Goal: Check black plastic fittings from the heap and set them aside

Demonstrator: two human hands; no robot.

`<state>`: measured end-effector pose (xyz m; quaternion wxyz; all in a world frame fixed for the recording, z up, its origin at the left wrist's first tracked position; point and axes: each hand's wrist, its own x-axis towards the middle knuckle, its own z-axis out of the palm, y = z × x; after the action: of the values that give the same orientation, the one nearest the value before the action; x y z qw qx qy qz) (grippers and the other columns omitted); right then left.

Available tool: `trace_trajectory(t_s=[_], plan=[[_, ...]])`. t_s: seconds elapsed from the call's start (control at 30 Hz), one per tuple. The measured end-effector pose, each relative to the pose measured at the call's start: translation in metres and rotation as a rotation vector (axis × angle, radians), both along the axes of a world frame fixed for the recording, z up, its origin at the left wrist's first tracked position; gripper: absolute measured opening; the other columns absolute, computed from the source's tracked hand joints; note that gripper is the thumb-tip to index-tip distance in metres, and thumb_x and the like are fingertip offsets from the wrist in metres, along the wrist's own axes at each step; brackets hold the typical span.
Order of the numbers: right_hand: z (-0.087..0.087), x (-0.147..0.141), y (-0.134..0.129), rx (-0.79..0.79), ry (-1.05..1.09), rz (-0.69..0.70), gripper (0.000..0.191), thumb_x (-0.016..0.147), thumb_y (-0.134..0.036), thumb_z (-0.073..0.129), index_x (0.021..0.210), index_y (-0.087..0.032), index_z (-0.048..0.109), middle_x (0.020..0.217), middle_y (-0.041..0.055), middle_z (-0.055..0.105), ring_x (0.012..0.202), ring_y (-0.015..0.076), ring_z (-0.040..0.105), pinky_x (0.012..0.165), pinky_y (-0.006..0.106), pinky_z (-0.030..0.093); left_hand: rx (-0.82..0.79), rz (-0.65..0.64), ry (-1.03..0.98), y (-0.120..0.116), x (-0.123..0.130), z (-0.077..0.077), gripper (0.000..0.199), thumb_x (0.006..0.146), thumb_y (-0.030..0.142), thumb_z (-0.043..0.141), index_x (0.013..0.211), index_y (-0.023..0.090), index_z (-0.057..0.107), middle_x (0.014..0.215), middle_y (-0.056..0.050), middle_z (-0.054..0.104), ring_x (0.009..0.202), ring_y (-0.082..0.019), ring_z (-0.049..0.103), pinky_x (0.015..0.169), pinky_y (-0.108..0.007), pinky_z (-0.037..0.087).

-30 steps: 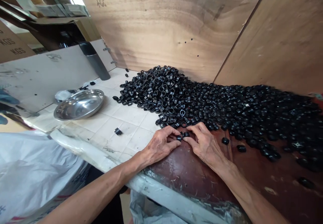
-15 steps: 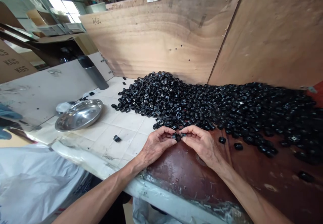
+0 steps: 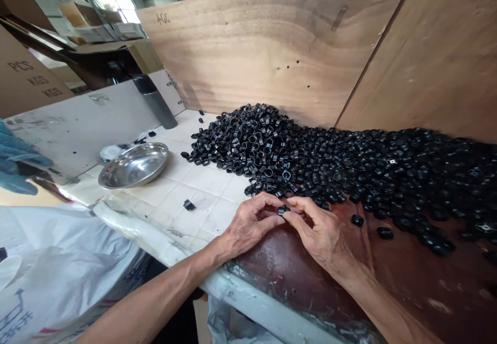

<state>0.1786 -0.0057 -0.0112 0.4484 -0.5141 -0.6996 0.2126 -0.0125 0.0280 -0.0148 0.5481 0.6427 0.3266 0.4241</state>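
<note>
left hand (image 3: 250, 221): pinching black part (image 3: 282, 210)
right hand (image 3: 320, 230): pinching its other side
black part: showing singly, earlier two, likely joining

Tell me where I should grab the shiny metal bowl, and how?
Probably pinch the bowl by its right rim, coming in from the right: that wide rim stands above the white tabletop, while a whitish lump crowds the far left side.
</note>
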Motion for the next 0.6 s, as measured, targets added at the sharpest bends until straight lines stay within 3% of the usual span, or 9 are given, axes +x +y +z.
trace_trajectory(t_s=[0.23,0.3,0.47,0.53,0.6], plan=[[0.0072,0.0040,-0.0043,0.033,-0.098,0.101,0.013,0.097,-0.027,0.060,0.107,-0.020,0.067,0.086,0.0028,0.073,0.074,0.0157,0.068,0.070,0.025,0.051,0.107,0.009,0.018,0.0013,-0.0028,-0.0013,0.021,0.088,0.018,0.074,0.109,0.020,0.071,0.110,-0.006,0.068,0.102,-0.020,0.067,0.092,-0.034,0.056],[0.0081,0.0043,-0.0041,0.012,-0.144,0.095,0.015,0.100,-0.028,0.056,0.096,-0.020,0.068,0.074,0.0012,0.070,0.065,0.0141,0.065,0.064,0.024,0.047,0.140,-0.006,0.026,0.0009,-0.0038,-0.0016,0.020,0.089,0.019,0.074,0.109,0.020,0.071,0.111,-0.007,0.069,0.104,-0.020,0.067,0.094,-0.035,0.055],[0.0067,0.0007,-0.0036,-0.022,-0.217,0.029,0.047,0.105,-0.035,0.045,0.061,-0.020,0.055,0.054,-0.0009,0.055,0.050,0.0117,0.055,0.055,0.026,0.038,0.145,-0.069,0.026,-0.0011,-0.0031,0.0016,0.019,0.089,0.021,0.074,0.107,0.018,0.072,0.110,-0.008,0.070,0.104,-0.021,0.067,0.096,-0.037,0.055],[0.0074,0.0001,-0.0048,-0.042,-0.186,-0.019,0.043,0.105,-0.036,0.044,0.071,-0.020,0.063,0.059,0.0001,0.060,0.054,0.0132,0.058,0.057,0.026,0.041,0.042,-0.062,-0.031,-0.0012,-0.0008,0.0042,0.019,0.088,0.022,0.075,0.106,0.017,0.072,0.110,-0.008,0.069,0.102,-0.020,0.067,0.094,-0.036,0.056],[0.0087,0.0004,-0.0065,-0.054,-0.132,-0.015,0.032,0.105,-0.035,0.043,0.100,-0.019,0.070,0.075,0.0027,0.070,0.066,0.0158,0.065,0.065,0.026,0.047,-0.062,-0.021,-0.110,-0.0008,0.0016,0.0064,0.020,0.085,0.023,0.077,0.104,0.017,0.072,0.109,-0.007,0.069,0.100,-0.020,0.067,0.092,-0.035,0.057]])
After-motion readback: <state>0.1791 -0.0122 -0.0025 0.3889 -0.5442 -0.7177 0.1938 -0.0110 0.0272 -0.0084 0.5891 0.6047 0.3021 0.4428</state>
